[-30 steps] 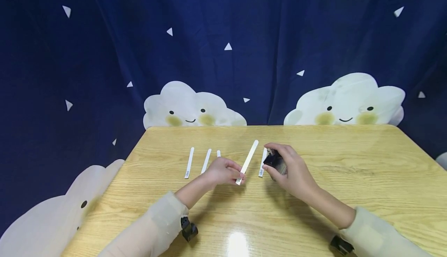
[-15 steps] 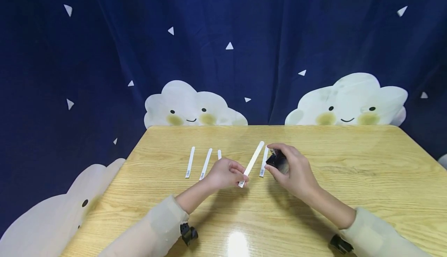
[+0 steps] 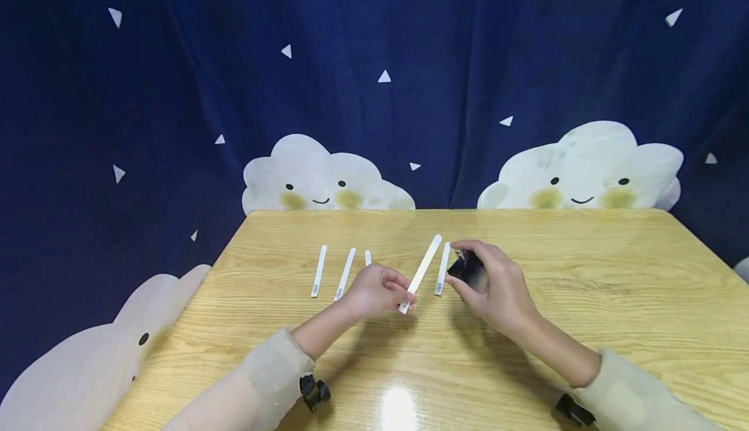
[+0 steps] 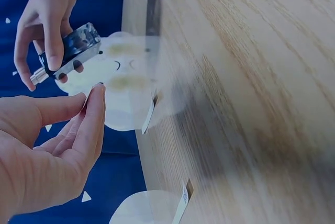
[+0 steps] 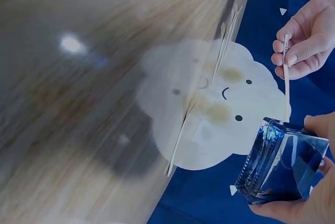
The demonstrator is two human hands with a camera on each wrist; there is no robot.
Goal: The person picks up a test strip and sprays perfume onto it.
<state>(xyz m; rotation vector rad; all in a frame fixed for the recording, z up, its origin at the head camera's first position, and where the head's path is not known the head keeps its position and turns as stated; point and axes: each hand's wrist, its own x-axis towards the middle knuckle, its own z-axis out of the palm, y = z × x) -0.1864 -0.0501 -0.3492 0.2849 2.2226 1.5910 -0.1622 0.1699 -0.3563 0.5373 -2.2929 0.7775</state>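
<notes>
Near its lower end, a white paper test strip (image 3: 425, 263) is pinched between the thumb and fingers of my left hand (image 3: 371, 293). The strip slants up toward the right, raised off the table. My right hand (image 3: 508, 291) grips a dark glass perfume bottle (image 5: 285, 164), whose silver spray nozzle (image 4: 39, 76) shows in the left wrist view. The index finger curls over beside the nozzle. Between the held strip and the bottle, another strip (image 3: 443, 268) lies on the table. Strip and bottle are close but apart.
More white strips lie left of my left hand on the wooden table (image 3: 614, 301): a far-left strip (image 3: 318, 270), a second strip (image 3: 345, 275) and a partly hidden third strip (image 3: 368, 257). A dark blue curtain (image 3: 351, 41) with clouds hangs behind the table.
My left hand has shifted slightly right with the strip, bringing it nearer the bottle. My right hand has moved barely to the right. Over the last half second both are nearly still.
</notes>
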